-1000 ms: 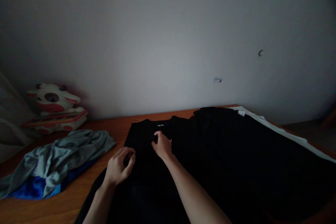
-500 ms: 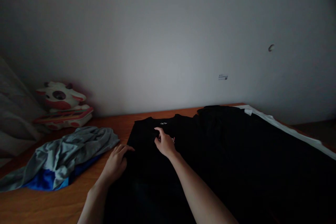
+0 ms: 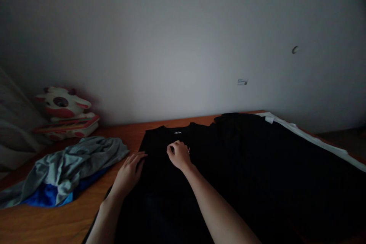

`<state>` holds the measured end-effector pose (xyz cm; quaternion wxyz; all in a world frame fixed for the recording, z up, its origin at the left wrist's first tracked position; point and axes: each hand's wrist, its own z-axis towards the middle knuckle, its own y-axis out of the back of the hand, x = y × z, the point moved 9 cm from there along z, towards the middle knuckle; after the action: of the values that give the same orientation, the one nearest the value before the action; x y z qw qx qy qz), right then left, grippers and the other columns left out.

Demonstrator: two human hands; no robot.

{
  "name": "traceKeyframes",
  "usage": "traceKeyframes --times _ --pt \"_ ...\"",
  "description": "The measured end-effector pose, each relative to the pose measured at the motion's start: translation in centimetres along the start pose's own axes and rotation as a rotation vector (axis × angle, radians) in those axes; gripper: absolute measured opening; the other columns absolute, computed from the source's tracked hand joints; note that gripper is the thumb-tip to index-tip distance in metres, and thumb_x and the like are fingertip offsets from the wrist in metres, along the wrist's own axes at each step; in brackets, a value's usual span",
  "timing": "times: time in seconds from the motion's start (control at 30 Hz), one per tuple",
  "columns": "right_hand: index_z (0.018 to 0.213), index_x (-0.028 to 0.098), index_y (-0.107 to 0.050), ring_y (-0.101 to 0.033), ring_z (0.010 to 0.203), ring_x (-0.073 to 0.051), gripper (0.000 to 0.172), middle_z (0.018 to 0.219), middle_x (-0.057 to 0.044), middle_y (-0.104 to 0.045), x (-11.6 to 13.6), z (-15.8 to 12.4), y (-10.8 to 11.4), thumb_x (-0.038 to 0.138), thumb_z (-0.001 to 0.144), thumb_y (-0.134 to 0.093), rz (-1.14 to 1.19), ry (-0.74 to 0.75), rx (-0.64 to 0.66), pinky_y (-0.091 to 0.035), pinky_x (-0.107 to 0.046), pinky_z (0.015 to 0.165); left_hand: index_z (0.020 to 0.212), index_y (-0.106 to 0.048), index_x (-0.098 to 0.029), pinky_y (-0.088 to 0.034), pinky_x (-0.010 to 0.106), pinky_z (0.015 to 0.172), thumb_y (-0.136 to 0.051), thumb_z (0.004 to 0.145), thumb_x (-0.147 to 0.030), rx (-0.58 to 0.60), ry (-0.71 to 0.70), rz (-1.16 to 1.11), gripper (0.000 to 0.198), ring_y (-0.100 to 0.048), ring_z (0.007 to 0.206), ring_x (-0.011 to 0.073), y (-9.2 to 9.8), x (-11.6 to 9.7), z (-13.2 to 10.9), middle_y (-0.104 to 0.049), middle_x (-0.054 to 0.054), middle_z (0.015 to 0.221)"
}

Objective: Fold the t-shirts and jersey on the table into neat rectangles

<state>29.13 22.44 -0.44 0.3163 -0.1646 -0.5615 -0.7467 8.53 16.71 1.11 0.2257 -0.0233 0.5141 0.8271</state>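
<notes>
The black shirt (image 3: 183, 183) lies spread on the wooden surface (image 3: 57, 221), collar toward the wall. The left hand (image 3: 128, 173) rests flat on its edge, fingers extended together. The right hand (image 3: 178, 155) is curled near the collar; whether its fingers pinch cloth cannot be told. Risk: the dark fabric hides creases, and the grey garment (image 3: 71, 164) lies close enough to snag.

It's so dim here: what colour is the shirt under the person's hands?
Black, with a small white label at the neck; the shirt shows best in the head view.
</notes>
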Motion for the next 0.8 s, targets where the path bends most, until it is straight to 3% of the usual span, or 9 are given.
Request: traceKeyframes --times 0.13,0.3,0.53,0.67,0.8 --pt "0.106 0.023 -0.073 -0.061 0.107 -0.025 0.021 0.111 -0.008 -0.069 0.1 -0.4 -0.2 0.028 0.092 -0.058 -0.069 0.018 -0.013 -0.043 -0.037 0.093 0.121 -0.068 -0.024 -0.048 0.045 0.109 -0.046 0.094 -0.046 0.182 0.006 -0.009 0.041 -0.062 0.125 0.0267 -2.2 0.1 -0.5 -0.066 0.009 0.135" --pt "0.106 0.024 -0.072 -0.059 0.109 -0.026 0.021 0.113 -0.008 -0.067 0.0 -0.6 -0.4 0.029 0.091 -0.059 -0.103 0.017 -0.013 -0.043 -0.039 0.093 0.127 -0.066 -0.026 -0.046 0.05 0.109 -0.047 0.092 -0.048 0.23 -0.006 -0.004 0.046 -0.059 0.128 0.0286 -2.0 -0.1 -0.9 -0.061 0.01 0.142" --pt "0.115 0.021 -0.068 -0.057 0.112 -0.028 0.029 0.12 -0.01 -0.064 0.5 -0.7 -0.3 0.034 0.09 -0.062 -0.129 0.054 -0.013 -0.042 -0.04 0.095 0.095 -0.073 -0.024 -0.054 0.039 0.092 -0.047 0.094 -0.053 0.162 -0.028 -0.057 0.038 -0.07 0.097 0.0236 -0.7 -2.4 0.1 -0.075 0.007 0.102" --pt "0.118 0.022 -0.065 -0.057 0.113 -0.028 0.028 0.12 -0.011 -0.065 -0.1 -0.7 0.2 0.032 0.093 -0.058 -0.136 -0.016 -0.056 -0.04 -0.041 0.095 0.097 -0.074 -0.025 -0.055 0.034 0.083 -0.063 0.085 -0.049 0.205 -0.12 -0.056 0.029 -0.069 0.089 0.0215 -0.8 -3.7 -0.3 -0.073 0.005 0.094" --pt "0.119 0.021 -0.064 -0.058 0.112 -0.029 0.027 0.117 -0.011 -0.067 -0.8 -0.6 0.0 0.029 0.094 -0.057 -0.129 -0.065 -0.056 -0.038 -0.042 0.095 0.102 -0.075 -0.024 -0.055 0.028 0.074 -0.058 0.084 -0.029 0.203 -0.155 -0.062 0.025 -0.069 0.079 0.017 -0.8 -3.9 -0.5 -0.072 0.004 0.087"
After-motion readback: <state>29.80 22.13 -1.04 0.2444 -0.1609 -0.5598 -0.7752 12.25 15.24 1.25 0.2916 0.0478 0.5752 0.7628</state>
